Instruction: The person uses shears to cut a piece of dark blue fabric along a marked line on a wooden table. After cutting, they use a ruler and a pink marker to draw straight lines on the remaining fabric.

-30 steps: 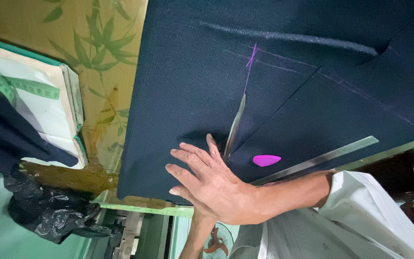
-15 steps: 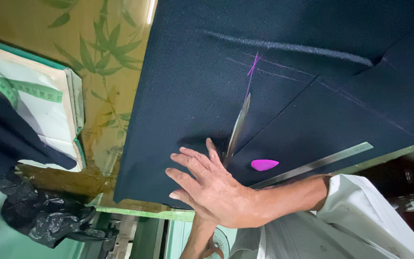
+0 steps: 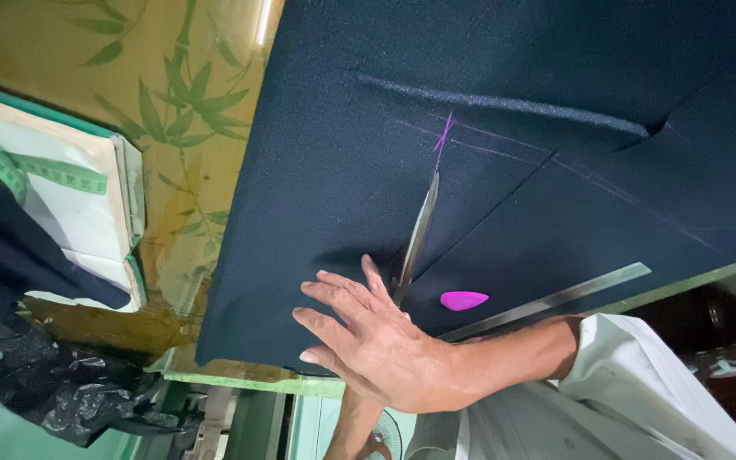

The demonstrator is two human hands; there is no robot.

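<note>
Fingers (image 3: 334, 298) of the left hand (image 3: 385, 349) press flat and spread on dark navy cloth (image 3: 342, 170); long steel scissor blades (image 3: 417, 234) point away just beside them; right hand hidden.

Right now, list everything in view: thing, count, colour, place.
fabric: one, dark navy, spread over the table, chalk lines on it
scissors: one pair, metal, blades in the fabric cut
chalk: one, magenta, on the fabric beside the hand
ruler: one, metal, along the fabric's near edge
table cover: one, tan with green leaves
tape measure: one, green, on a white pad at left
plastic bag: one, black, lower left
flat hand: one, pressing the fabric by the scissors
other hand: one, low at the table edge, mostly hidden
</note>
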